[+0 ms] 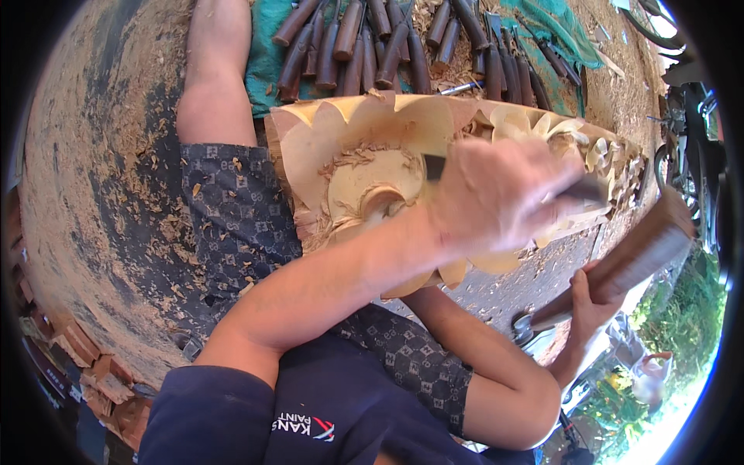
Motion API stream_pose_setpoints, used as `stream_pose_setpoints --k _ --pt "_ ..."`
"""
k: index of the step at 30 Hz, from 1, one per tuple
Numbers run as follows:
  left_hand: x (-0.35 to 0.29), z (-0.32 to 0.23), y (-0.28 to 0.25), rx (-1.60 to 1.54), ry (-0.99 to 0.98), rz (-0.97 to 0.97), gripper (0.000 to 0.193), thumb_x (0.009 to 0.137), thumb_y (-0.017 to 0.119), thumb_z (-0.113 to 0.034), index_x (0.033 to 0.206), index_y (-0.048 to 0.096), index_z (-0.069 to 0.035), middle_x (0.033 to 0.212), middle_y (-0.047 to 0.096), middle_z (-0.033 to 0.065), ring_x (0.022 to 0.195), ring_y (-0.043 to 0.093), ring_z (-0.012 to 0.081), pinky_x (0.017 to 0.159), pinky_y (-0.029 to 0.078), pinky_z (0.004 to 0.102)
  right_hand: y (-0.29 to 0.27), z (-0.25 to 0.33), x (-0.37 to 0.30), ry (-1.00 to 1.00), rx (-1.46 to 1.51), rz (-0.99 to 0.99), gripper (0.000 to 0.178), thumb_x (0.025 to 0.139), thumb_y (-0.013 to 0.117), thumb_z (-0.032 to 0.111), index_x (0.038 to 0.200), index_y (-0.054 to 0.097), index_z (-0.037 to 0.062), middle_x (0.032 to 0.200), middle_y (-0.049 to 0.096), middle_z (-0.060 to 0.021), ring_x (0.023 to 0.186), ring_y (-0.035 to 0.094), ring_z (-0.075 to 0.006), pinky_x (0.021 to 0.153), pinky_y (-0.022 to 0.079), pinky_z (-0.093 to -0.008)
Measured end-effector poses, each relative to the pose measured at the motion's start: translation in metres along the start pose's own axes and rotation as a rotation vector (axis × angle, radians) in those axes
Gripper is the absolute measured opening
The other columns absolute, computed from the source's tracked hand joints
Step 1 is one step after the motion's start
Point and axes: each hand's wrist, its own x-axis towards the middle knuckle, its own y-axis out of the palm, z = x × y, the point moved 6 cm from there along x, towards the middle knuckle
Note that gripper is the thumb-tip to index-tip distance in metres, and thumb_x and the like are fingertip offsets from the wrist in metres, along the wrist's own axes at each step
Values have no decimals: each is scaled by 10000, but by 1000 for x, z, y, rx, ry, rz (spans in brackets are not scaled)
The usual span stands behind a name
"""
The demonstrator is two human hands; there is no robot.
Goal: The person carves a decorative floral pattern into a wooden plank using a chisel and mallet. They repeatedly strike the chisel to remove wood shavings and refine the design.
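My left hand (pixel 504 194), somewhat blurred by motion, is wrapped round a chisel. The chisel's dark handle (pixel 587 191) sticks out past the fingers on the right, and its flat dark blade (pixel 435 167) shows on the other side of the fist. Beneath them lies a pale wood carving (pixel 364 182) with scalloped, petal-like edges and a hollowed middle. My left forearm crosses over its near part and hides some of it. Off to the right, my right hand (pixel 593 304) grips a thick wooden mallet (pixel 632 252), raised at a slant and apart from the chisel.
Several dark-handled chisels (pixel 349 46) lie on a green cloth (pixel 267 39) beyond the carving. Wood shavings cover the floor (pixel 108 201). My bare left leg (pixel 217 93) stretches along the carving's left side. Wood blocks (pixel 101 387) are piled at lower left. Another person (pixel 649 376) is at far right.
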Motion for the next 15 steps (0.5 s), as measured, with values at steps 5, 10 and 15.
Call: stream_pose_setpoints --k 5,10,15 --pt "-16 -39 17 -105 63 265 349 840 828 -400 1093 734 -179 753 616 13 634 661 191 521 507 332 4 43 -5 62 383 -11 368 883 745 162 1152 607 -48 965 646 -97 827 619 -150 784 514 -308" --pt "-6 -20 22 -29 16 262 352 851 819 -430 1065 736 -164 750 618 11 638 692 205 525 521 352 -7 56 -9 -39 344 39 282 941 703 72 1165 579 -48 892 608 -96 790 631 -168 728 544 -317" --pt "-4 -16 21 -35 8 202 366 871 797 -474 1040 733 -156 723 609 18 616 680 206 511 516 349 -8 66 -15 -46 357 21 316 934 689 60 1194 536 -30 916 614 -107 789 647 -176 730 542 -319"
